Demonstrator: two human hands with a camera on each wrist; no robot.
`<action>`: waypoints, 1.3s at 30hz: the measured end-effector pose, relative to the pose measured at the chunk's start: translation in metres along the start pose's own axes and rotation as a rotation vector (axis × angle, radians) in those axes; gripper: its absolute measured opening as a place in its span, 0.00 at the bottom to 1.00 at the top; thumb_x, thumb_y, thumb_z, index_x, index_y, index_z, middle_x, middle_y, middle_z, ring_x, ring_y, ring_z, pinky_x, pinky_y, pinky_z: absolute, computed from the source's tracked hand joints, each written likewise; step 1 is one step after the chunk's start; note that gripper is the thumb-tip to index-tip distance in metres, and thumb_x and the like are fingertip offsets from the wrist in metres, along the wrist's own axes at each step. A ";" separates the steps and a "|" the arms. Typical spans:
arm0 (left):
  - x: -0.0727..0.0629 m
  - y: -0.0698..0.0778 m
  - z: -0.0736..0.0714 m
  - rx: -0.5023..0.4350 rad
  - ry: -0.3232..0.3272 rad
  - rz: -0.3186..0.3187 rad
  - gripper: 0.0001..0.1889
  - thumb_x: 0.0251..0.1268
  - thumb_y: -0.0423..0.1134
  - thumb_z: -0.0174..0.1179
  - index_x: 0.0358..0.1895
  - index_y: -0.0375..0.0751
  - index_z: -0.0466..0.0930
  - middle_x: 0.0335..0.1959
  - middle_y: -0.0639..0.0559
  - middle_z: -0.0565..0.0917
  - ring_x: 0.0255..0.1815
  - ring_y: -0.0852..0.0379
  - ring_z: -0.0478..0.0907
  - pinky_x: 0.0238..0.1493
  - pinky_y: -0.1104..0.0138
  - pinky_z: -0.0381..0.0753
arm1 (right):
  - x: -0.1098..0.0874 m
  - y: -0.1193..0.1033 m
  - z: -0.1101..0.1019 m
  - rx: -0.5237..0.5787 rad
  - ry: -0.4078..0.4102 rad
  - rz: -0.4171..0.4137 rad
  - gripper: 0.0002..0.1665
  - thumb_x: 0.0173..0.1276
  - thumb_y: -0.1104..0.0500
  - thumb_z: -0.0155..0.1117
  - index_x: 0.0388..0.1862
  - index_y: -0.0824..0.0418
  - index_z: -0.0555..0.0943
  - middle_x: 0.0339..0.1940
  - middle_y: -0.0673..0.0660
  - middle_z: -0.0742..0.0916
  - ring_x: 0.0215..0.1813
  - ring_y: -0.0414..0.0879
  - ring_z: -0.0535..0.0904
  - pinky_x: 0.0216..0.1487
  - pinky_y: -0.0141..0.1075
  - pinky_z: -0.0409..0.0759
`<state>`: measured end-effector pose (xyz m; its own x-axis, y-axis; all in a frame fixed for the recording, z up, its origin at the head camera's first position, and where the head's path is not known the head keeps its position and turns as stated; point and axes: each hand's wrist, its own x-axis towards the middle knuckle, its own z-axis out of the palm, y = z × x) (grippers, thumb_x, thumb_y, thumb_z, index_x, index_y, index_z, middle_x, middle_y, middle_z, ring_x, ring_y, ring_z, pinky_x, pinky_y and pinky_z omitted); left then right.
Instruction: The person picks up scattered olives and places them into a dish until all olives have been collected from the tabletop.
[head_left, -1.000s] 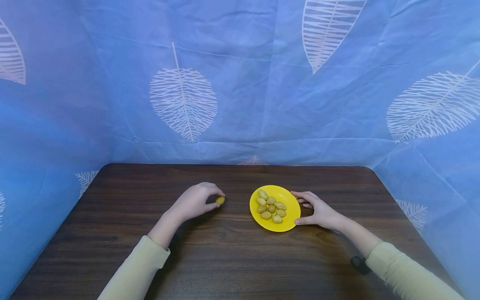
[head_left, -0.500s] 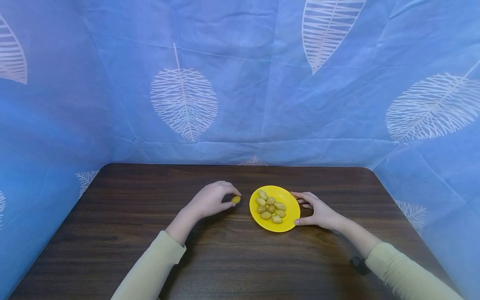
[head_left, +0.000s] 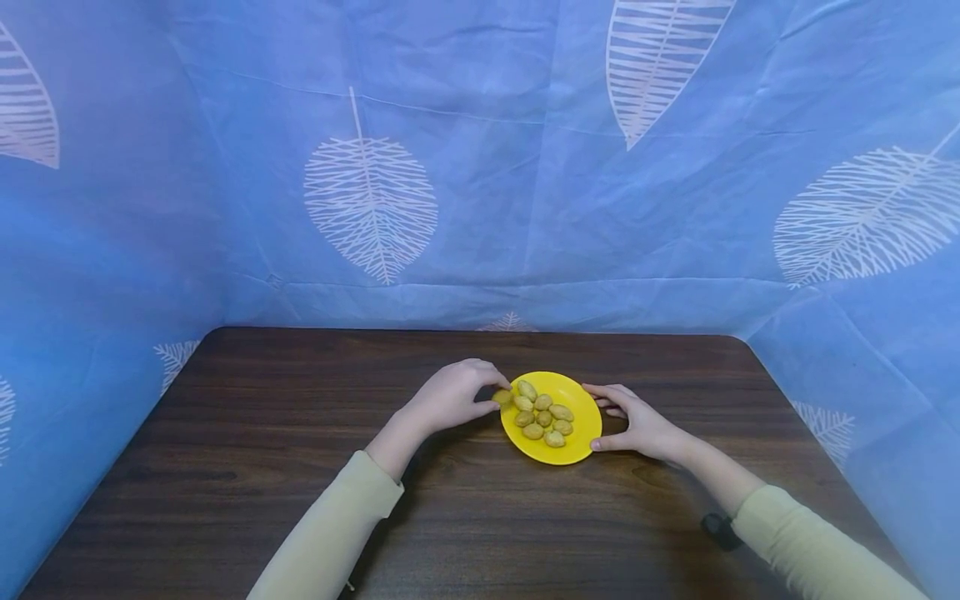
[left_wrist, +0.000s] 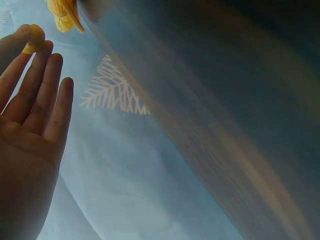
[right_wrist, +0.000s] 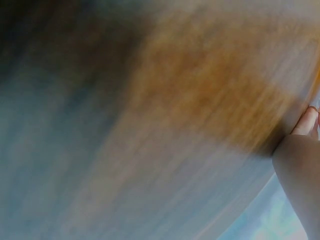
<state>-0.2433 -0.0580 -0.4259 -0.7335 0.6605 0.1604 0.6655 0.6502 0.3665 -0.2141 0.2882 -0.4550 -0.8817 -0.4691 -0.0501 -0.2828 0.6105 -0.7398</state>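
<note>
My left hand point(head_left: 453, 398) pinches a small yellow oval, fruit-like piece point(head_left: 502, 397) between thumb and fingertips, right at the left rim of a yellow plate point(head_left: 579, 400). In the left wrist view the same piece point(left_wrist: 35, 39) sits at the tips of the thumb and fingers, while the other fingers are extended. Several similar yellow-green oval pieces point(head_left: 543, 418) lie grouped on the left and middle of the plate. From the right, my right hand point(head_left: 637, 423) holds the plate's rim, thumb at the near side and index finger at the far side.
The plate stands on a dark brown wooden table point(head_left: 300, 375) with rounded far corners. Behind and beside it hangs a blue cloth point(head_left: 480, 208) with white leaf prints. A dark band point(head_left: 720, 530) shows by the right sleeve. The right wrist view is mostly blurred tabletop.
My left hand has moved right with the oval piece, from the bare table to the plate's left rim. The right hand and the plate have stayed in place.
</note>
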 end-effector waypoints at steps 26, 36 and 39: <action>0.049 0.015 0.017 0.009 -0.029 0.031 0.15 0.75 0.40 0.68 0.61 0.48 0.88 0.58 0.53 0.89 0.61 0.55 0.85 0.67 0.62 0.84 | -0.001 0.003 0.000 0.012 -0.002 0.011 0.52 0.65 0.55 0.82 0.81 0.67 0.66 0.72 0.67 0.74 0.70 0.63 0.74 0.67 0.25 0.78; 0.063 0.018 0.022 0.055 -0.050 0.044 0.15 0.77 0.41 0.67 0.61 0.49 0.88 0.57 0.55 0.90 0.60 0.57 0.85 0.65 0.64 0.84 | 0.000 0.001 0.000 0.036 -0.014 0.014 0.52 0.65 0.55 0.82 0.82 0.66 0.65 0.71 0.66 0.74 0.71 0.63 0.73 0.68 0.27 0.78; 0.066 0.018 0.024 0.058 -0.060 0.038 0.15 0.76 0.41 0.67 0.62 0.49 0.88 0.58 0.55 0.90 0.60 0.58 0.85 0.66 0.65 0.84 | 0.000 0.000 0.000 0.043 -0.016 0.011 0.52 0.65 0.55 0.82 0.82 0.67 0.65 0.72 0.67 0.73 0.71 0.63 0.73 0.67 0.26 0.77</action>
<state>-0.2770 0.0065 -0.4311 -0.6992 0.7051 0.1177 0.7009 0.6438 0.3068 -0.2143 0.2882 -0.4554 -0.8785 -0.4728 -0.0690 -0.2563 0.5881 -0.7671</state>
